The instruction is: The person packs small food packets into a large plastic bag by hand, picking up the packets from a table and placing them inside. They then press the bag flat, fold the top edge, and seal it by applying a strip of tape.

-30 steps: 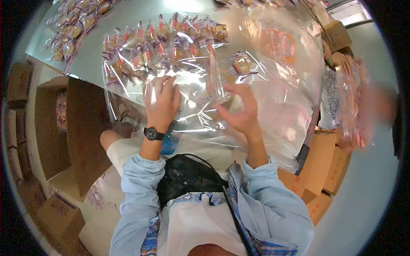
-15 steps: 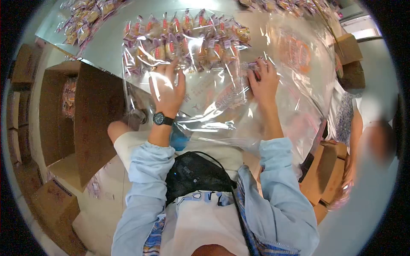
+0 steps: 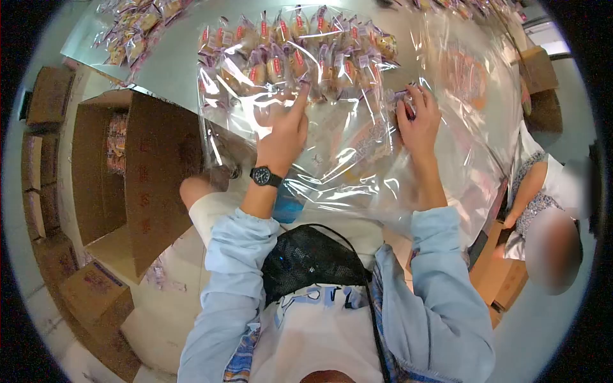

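Clear plastic bag [image 3: 345, 182] lies spread on the table in front of me. Two rows of individually wrapped snacks [image 3: 278, 67], with purple-edged wrappers and red labels, show through its far part. My left hand [image 3: 281, 134] wears a black watch and rests at the near row, index finger stretched towards the wrappers. Glare from the plastic crosses its other fingers. My right hand [image 3: 420, 121] is at the right end of the near row, its fingers bent around a small wrapped snack [image 3: 407, 105], mostly hidden by them.
More wrapped snacks [image 3: 137, 32] are heaped at the table's far left. An open cardboard box [image 3: 163, 185] with packets inside stands left of me, near stacked cartons [image 3: 92, 293]. More clear plastic [image 3: 466, 115] covers the right side. Another person [image 3: 536, 185] is beside cartons at right.
The whole view has shifted right. My left hand has turned, its index finger now stretched forward and to the right. The person at right has bent towards the cartons, arm reaching down.
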Demonstrator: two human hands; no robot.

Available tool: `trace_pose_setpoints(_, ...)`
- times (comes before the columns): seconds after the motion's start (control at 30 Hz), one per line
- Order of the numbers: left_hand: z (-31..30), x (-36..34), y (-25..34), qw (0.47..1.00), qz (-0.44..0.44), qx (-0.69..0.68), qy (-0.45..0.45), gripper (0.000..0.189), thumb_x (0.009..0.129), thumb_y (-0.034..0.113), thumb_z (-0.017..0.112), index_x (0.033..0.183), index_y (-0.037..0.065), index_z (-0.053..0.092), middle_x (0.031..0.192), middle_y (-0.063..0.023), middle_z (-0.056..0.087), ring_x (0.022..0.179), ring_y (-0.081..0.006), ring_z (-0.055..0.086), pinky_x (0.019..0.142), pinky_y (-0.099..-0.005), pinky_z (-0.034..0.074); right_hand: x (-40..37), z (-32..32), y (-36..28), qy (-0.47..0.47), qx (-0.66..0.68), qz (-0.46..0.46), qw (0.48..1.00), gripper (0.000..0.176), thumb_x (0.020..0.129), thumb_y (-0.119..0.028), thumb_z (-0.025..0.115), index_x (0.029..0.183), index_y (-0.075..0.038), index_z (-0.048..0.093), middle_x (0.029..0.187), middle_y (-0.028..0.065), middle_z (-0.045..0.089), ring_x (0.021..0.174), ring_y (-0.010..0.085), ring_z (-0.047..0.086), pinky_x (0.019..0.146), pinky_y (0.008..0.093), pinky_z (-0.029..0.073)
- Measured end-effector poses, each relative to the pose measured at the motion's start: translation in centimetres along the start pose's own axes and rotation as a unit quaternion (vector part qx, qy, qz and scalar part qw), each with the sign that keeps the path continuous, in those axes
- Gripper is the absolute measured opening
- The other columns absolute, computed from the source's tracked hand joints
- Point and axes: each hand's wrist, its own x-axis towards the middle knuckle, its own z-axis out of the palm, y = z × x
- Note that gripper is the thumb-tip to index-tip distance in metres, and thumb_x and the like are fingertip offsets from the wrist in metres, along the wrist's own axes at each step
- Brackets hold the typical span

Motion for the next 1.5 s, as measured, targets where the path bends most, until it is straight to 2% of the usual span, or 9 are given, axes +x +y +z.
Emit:
trace_pose_setpoints(0.27,0.2,0.9,0.0,1.0,-0.024,-0.003,-0.008,0.058,0.086,0.013,0.067,0.144,0.011,0.06,0.112,-0.0121,0.064,0.101,-0.0317,0.057,0.09,-0.0468,0.046,0.6,-0.4,-0.1,-0.012,0.001,0.002,1.0,0.041,0.088,-0.025,0.072,0.128,-0.016,0.067,0.133,0.0131,0.062,0.119,0.0342,0.059,0.099,0.0479,0.044)
trace_pose_setpoints(0.67,-0.2,0.6,0.1,0.998,-0.006,0.032,-0.057,0.066,0.09,0.014,0.067,0.154,0.01,0.048,0.107,-0.012,0.066,0.101,-0.0328,0.058,0.091,-0.0442,0.046,0.1,-0.3,-0.1,-0.012,-0.02,0.009,1.0,0.042,0.089,-0.026,0.071,0.129,-0.017,0.068,0.132,0.0124,0.063,0.119,0.0334,0.059,0.099,0.0475,0.044)
trace_pose_setpoints(1.0,0.3,-0.4,0.3,0.999,-0.02,-0.033,-0.005,0.062,0.088,0.017,0.069,0.148,0.017,0.055,0.099,-0.009,0.068,0.094,-0.0302,0.06,0.083,-0.0452,0.047,-1.8,-1.1,0.9,0.02,-0.008,0.007,1.0,0.036,0.086,-0.02,0.073,0.121,-0.012,0.072,0.131,0.0158,0.062,0.118,0.0353,0.06,0.098,0.047,0.048)
trace_pose_setpoints(1.13,-1.6,-0.7,0.9,0.994,-0.04,-0.084,-0.05,0.058,0.089,0.018,0.069,0.145,0.016,0.058,0.095,-0.01,0.068,0.09,-0.0313,0.061,0.081,-0.0444,0.049,-3.5,-6.5,-4.1,0.158,0.23,0.043,0.959,0.034,0.092,-0.012,0.07,0.126,-0.009,0.066,0.124,0.0123,0.063,0.109,0.0242,0.062,0.091,0.0374,0.051)
trace_pose_setpoints(1.2,-2.8,-0.5,1.0,0.997,-0.036,-0.049,-0.052,0.054,0.088,0.018,0.069,0.142,0.015,0.061,0.093,-0.0105,0.067,0.088,-0.0313,0.061,0.081,-0.0437,0.049,-5.8,-10.1,-9.1,0.152,0.469,0.142,0.858,0.036,0.095,-0.008,0.069,0.13,-0.007,0.062,0.121,0.0094,0.063,0.105,0.0183,0.061,0.089,0.0325,0.051)
trace_pose_setpoints(1.3,-2.5,-0.1,1.1,0.998,0.029,0.047,0.026,0.044,0.088,0.022,0.07,0.132,0.017,0.068,0.097,-0.0116,0.064,0.095,-0.0332,0.06,0.083,-0.0477,0.048,-9.8,-14.4,-16.1,-0.105,0.544,0.081,0.828,0.038,0.098,-0.01,0.065,0.135,-0.005,0.056,0.117,0.0057,0.061,0.105,0.0143,0.058,0.093,0.0316,0.049)
trace_pose_setpoints(1.37,-1.9,-0.1,0.9,0.982,0.075,0.14,0.099,0.04,0.088,0.024,0.071,0.127,0.019,0.07,0.102,-0.0124,0.062,0.101,-0.0342,0.058,0.086,-0.05,0.046,-11.6,-15.4,-19.2,-0.34,0.49,-0.026,0.802,0.038,0.102,-0.017,0.061,0.137,-0.003,0.054,0.129,0.0151,0.06,0.117,0.027,0.06,0.102,0.0395,0.048)
trace_pose_setpoints(1.4,-1.6,-0.2,0.8,0.994,0.031,0.095,0.034,0.031,0.088,0.028,0.072,0.118,0.02,0.073,0.109,-0.0135,0.061,0.115,-0.0358,0.053,0.096,-0.0532,0.038,-12.0,-15.6,-21.1,-0.415,0.42,-0.096,0.801,0.041,0.103,-0.019,0.06,0.139,-0.002,0.053,0.136,0.0191,0.058,0.123,0.0325,0.059,0.106,0.0423,0.047)
trace_pose_setpoints(1.5,-2.3,0.5,1.4,0.993,0.025,0.11,0.038,0.027,0.088,0.03,0.074,0.113,0.019,0.075,0.114,-0.0136,0.06,0.126,-0.0361,0.049,0.103,-0.0522,0.032,-14.8,-12.7,-23.3,-0.457,0.477,-0.039,0.75,0.047,0.104,-0.021,0.058,0.145,-0.001,0.049,0.147,0.0272,0.047,0.132,0.0427,0.052,0.112,0.0458,0.042)
